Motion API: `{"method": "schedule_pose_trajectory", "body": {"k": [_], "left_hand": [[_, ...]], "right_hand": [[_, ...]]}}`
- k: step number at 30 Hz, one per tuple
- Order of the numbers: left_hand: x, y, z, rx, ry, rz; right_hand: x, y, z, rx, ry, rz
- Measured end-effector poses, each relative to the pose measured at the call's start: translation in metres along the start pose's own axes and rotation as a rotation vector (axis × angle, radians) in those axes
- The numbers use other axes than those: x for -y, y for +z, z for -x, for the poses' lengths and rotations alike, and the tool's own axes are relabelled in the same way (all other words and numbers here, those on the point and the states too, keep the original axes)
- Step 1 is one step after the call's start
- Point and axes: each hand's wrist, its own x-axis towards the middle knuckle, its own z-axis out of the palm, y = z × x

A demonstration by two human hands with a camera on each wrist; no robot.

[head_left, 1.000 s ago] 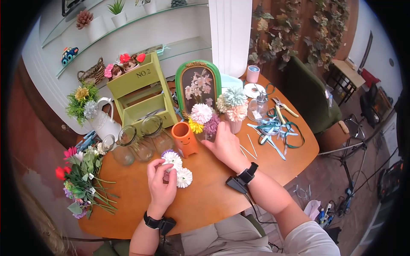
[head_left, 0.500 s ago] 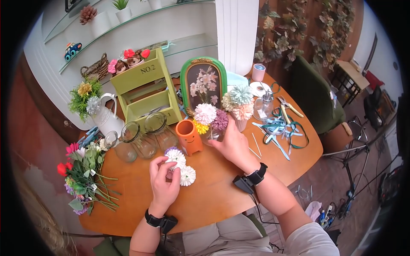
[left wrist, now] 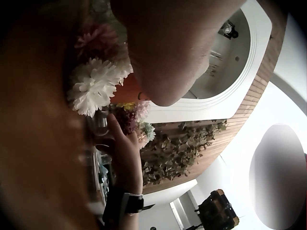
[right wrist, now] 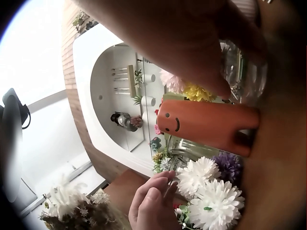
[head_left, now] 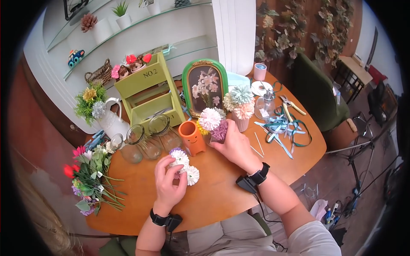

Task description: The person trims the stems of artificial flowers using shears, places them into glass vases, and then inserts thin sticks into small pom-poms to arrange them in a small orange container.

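My right hand (head_left: pixel 237 147) grips a small clear glass jar (right wrist: pixel 247 76), thumb on one side and fingers on the other. A pale pink flower (head_left: pixel 209 118), a purple flower (head_left: pixel 219 130) and a partly covered yellow flower (right wrist: pixel 197 92) stand in that jar. My left hand (head_left: pixel 168 185) hovers with loosely bent fingers beside white flower heads (right wrist: pixel 216 203), thumb apart from the fingertips. A purple flower head (right wrist: pixel 227 166) lies among the white ones. Between the hands stands an orange cup (head_left: pixel 192 138) with a smiling face.
Clear glass jars (head_left: pixel 164 132) and a green wooden rack (head_left: pixel 147 87) stand behind. Loose artificial flowers (head_left: pixel 96 179) lie at the left. A striped vase of pastel flowers (head_left: pixel 241 121), ribbons (head_left: pixel 282 130), pliers (head_left: pixel 290 109) and white sticks (head_left: pixel 259 143) occupy the right. A green picture frame (head_left: pixel 185 87) stands at the back.
The pink and purple flowers in the jar have come slightly toward me, and the yellow one is more covered. The left hand stays beside the white flowers. The head view has shifted a little.
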Motion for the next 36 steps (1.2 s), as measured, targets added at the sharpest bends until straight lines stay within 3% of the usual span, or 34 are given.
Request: {"method": "schedule_pose_trajectory", "body": {"k": [6, 10, 16, 25, 28, 33, 36], "left_hand": [[-0.026, -0.001, -0.027, 0.22, 0.291, -0.18], [-0.035, 0.011, -0.045, 0.405, 0.329, -0.248], [-0.024, 0.031, -0.061, 0.464, 0.294, -0.363], [-0.02, 0.057, -0.079, 0.457, 0.2, -0.456], [-0.019, 0.057, -0.076, 0.421, 0.252, -0.431], [-0.045, 0.029, -0.069, 0.297, 0.391, -0.302], [-0.04, 0.014, -0.058, 0.191, 0.343, -0.176]], "right_hand": [[-0.001, 0.0, -0.006, 0.009, 0.045, -0.038], [0.005, -0.012, -0.001, 0.029, 0.032, 0.049], [0.004, -0.023, 0.005, 0.081, -0.003, 0.123], [0.006, -0.035, 0.007, 0.194, -0.013, 0.11], [0.002, -0.035, 0.005, 0.24, -0.06, 0.068], [0.007, -0.037, 0.009, 0.304, -0.131, -0.065], [0.009, -0.032, 0.009, 0.315, -0.14, -0.048]]}}
